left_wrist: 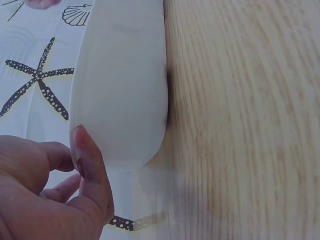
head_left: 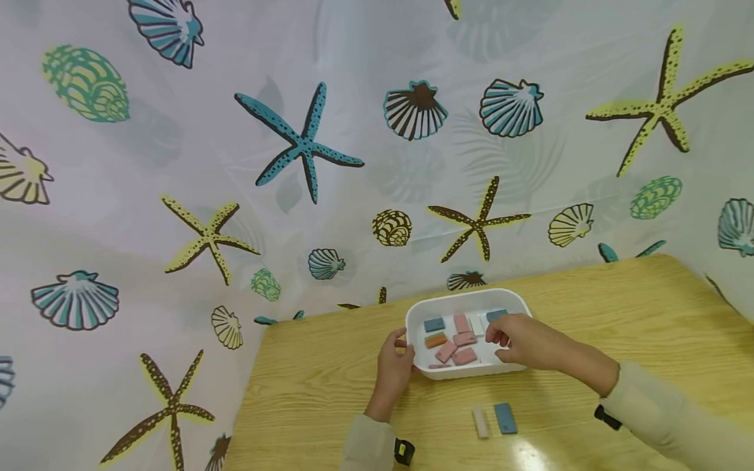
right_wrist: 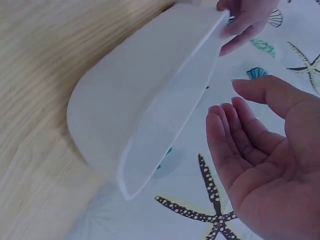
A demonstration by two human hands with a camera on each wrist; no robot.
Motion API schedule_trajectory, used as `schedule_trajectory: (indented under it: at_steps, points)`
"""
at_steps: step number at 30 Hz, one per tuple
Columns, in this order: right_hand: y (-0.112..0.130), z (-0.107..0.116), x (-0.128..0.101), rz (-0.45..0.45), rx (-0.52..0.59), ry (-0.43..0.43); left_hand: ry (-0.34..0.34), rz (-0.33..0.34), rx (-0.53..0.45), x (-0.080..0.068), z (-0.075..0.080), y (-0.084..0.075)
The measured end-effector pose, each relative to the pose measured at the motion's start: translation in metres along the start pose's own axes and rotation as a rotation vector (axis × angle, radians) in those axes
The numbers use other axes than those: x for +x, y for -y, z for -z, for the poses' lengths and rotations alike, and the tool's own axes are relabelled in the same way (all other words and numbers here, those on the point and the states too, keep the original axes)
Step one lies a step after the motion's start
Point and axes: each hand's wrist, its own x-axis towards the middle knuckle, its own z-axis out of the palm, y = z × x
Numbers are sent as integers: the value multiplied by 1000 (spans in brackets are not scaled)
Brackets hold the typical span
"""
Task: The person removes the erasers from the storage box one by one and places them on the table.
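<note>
A white plastic tub (head_left: pixel 470 375) with rounded corners stands on the wooden table. Inside lie several small flat rectangular blocks that look like erasers: pink ones (head_left: pixel 464 356), an orange one (head_left: pixel 436 340), a white one (head_left: pixel 476 325) and blue ones (head_left: pixel 434 324). My left hand (head_left: pixel 394 363) pinches the tub's left rim between thumb and fingers; the left wrist view shows this grip (left_wrist: pixel 60 185). Over the tub's right end hovers my right hand (head_left: pixel 521 341), fingers bent and thumb apart. In the right wrist view, that hand (right_wrist: pixel 270 150) has nothing between thumb and fingertips.
In front of the tub, a white block (head_left: pixel 480 422) and a blue block (head_left: pixel 505 418) lie side by side on the wooden table (head_left: pixel 306 399). Behind the table hangs a pale curtain (head_left: pixel 353 216) printed with starfish and shells. It meets the table's back edge.
</note>
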Motion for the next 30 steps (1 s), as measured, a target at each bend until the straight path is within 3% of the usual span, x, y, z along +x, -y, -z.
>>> schedule_trajectory:
  at_steps: [16, 30]
  points:
    - [-43, -5, 31, -24, -218, -9, 11, 22, -4, 2, 2, 3]
    - [-64, -15, 48, -187, -265, 70, 4, 13, -4, 1, 1, 2]
